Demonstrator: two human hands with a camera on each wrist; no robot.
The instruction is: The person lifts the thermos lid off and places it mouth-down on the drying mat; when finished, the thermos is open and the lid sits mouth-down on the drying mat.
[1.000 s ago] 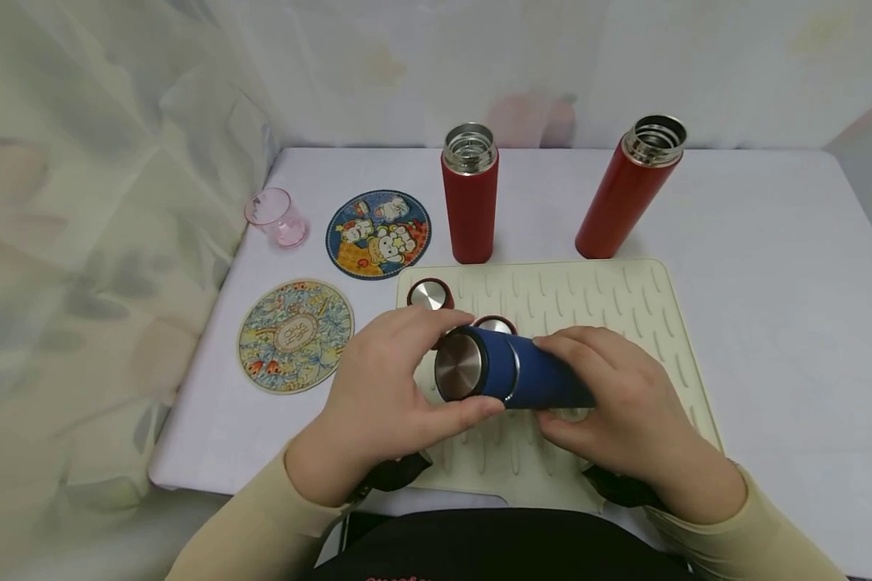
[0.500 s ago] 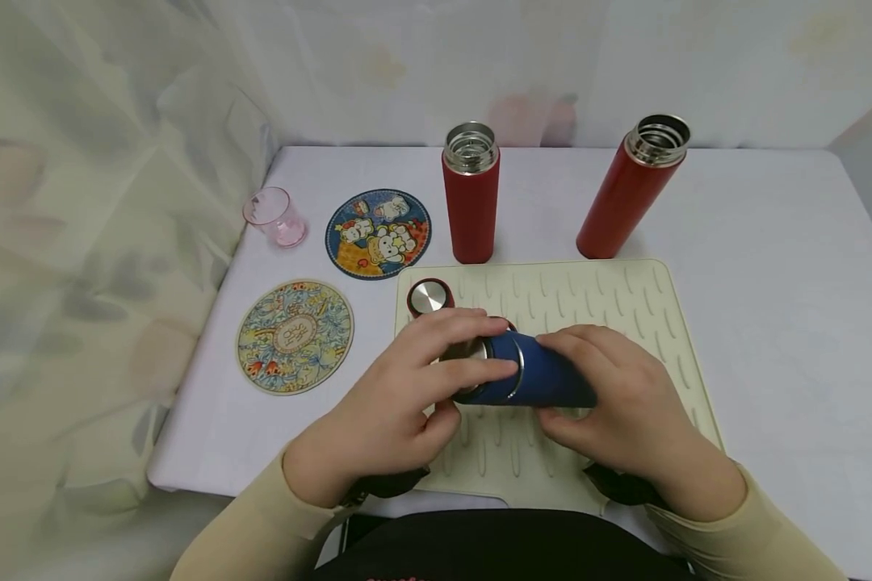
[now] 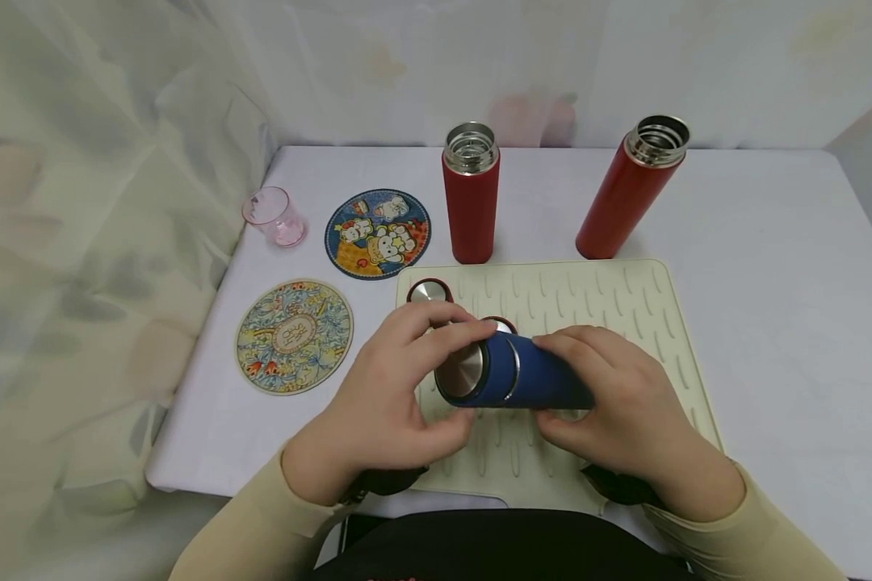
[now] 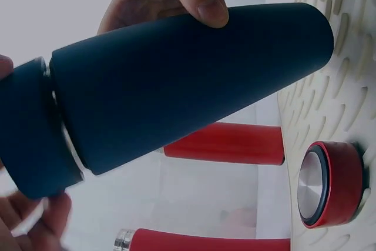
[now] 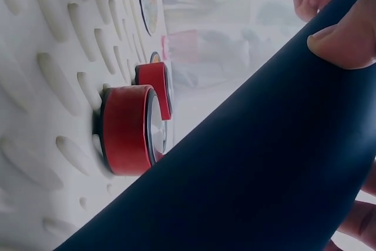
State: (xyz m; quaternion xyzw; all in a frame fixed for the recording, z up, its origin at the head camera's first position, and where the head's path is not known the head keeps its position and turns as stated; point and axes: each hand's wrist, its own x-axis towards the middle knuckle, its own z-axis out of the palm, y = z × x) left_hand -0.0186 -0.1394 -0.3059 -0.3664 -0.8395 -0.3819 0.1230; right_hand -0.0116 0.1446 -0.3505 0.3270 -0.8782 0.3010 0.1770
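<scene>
A blue vacuum flask (image 3: 545, 375) lies tilted in the air above the cream mat, its steel-topped lid (image 3: 461, 373) pointing left. My right hand (image 3: 618, 403) grips the body from the right, thumb below and fingers over the top. My left hand (image 3: 388, 395) curls round the lid, with fingertips on its upper side and the thumb by its lower edge. A silvery band shows between lid and body in the left wrist view. Behind the flask, two red lids stand on the mat: a near lid (image 5: 126, 130) and a farther lid (image 5: 153, 83).
Two red flasks without lids stand at the back, a middle flask (image 3: 471, 202) and a right flask (image 3: 625, 198). A pink glass (image 3: 279, 218), a blue patterned coaster (image 3: 378, 234) and a floral coaster (image 3: 294, 337) lie left of the ridged mat (image 3: 610, 294).
My left hand has turned over the lid, its fingers reaching across and then drawing back with the thumb lower than before. My right hand and the flask body have stayed nearly still.
</scene>
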